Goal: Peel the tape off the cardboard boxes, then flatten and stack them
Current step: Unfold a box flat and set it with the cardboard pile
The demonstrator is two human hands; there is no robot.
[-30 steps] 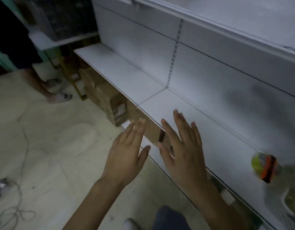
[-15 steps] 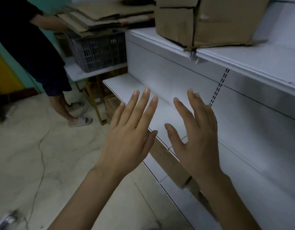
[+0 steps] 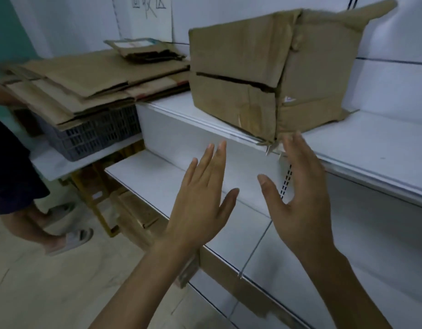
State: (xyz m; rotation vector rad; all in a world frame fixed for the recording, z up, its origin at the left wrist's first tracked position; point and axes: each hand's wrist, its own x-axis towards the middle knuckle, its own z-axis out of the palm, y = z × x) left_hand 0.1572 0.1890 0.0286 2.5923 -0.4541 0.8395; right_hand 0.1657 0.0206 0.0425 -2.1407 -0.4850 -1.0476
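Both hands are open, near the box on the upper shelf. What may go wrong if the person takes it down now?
1. The cardboard box has its near corner at the very edge of the upper shelf. An uneven pull by the left hand or right hand might tip it off.
2. Its front is split and crumpled, so it may buckle when gripped.
3. The flattened cardboard stack overhangs the crate and could slide.

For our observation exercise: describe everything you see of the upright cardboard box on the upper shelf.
The cardboard box is brown, creased and unflattened. It stands on the upper shelf, near corner at the edge. A dark gap crosses its front; a flap sticks up behind. The right hand hovers by that corner.
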